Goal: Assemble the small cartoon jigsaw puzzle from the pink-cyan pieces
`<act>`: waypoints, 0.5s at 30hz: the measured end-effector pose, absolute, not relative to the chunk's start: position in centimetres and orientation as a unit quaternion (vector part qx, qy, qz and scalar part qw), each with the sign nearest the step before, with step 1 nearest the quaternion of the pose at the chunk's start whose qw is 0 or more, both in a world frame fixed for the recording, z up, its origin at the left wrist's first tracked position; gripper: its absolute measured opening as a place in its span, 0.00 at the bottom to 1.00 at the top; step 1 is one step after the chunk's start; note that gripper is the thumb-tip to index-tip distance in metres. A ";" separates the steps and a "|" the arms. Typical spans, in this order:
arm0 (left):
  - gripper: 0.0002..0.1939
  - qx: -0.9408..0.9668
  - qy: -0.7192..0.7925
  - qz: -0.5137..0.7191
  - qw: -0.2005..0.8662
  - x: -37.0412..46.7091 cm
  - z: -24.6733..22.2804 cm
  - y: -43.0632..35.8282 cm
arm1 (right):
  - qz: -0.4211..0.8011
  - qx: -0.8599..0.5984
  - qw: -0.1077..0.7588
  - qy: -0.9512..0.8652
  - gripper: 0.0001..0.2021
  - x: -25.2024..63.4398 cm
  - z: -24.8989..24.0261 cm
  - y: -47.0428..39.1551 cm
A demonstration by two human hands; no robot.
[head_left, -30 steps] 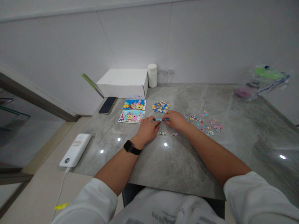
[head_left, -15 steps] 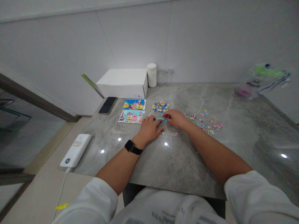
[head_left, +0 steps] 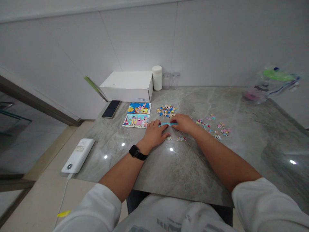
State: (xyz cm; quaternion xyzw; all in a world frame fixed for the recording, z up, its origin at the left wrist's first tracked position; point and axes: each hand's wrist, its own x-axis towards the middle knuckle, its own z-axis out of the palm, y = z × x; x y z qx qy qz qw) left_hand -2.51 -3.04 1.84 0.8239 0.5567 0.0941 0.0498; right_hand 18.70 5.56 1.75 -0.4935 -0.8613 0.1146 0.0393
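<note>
A narrow strip of light-blue jigsaw pieces (head_left: 165, 124) lies on the table between my hands. My left hand (head_left: 155, 132) rests flat with its fingers apart, the index fingertip on the strip. Its thumb lies close to a small joined puzzle section (head_left: 169, 138). At the strip's right end, my right hand (head_left: 182, 123) has its fingers closed on a blue puzzle piece, partly hidden by them. Another joined section (head_left: 181, 139) lies nearer to me, below the right hand. Loose puzzle pieces (head_left: 217, 136) are scattered to the right of that hand.
Beyond my hands are a pile of blue and yellow pieces (head_left: 166, 110) and two cartoon picture cards (head_left: 135, 120). A phone (head_left: 111, 109), white box (head_left: 127, 80), white bottle (head_left: 157, 78) and clear jars (head_left: 175, 80) stand behind. A power bank (head_left: 78, 156) sits left, a plastic bag (head_left: 270, 85) right.
My right hand has shifted slightly right, and its fingers now sit lower at the strip's end. More of the blue strip shows between the hands. My left hand stays in place.
</note>
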 end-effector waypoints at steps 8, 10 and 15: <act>0.26 0.823 0.559 0.086 0.050 -2.5 2.0 -3.1 | 0.123 -0.483 0.054 -0.865 0.11 18.8 1.4 5.8; 0.25 0.823 0.560 0.086 0.048 -2.4 2.1 -3.1 | 0.122 -0.477 0.059 -0.868 0.12 18.8 1.4 5.8; 0.25 0.823 0.560 0.080 0.050 -2.4 2.4 -3.1 | 0.108 -0.450 0.052 -0.885 0.12 18.8 1.6 5.7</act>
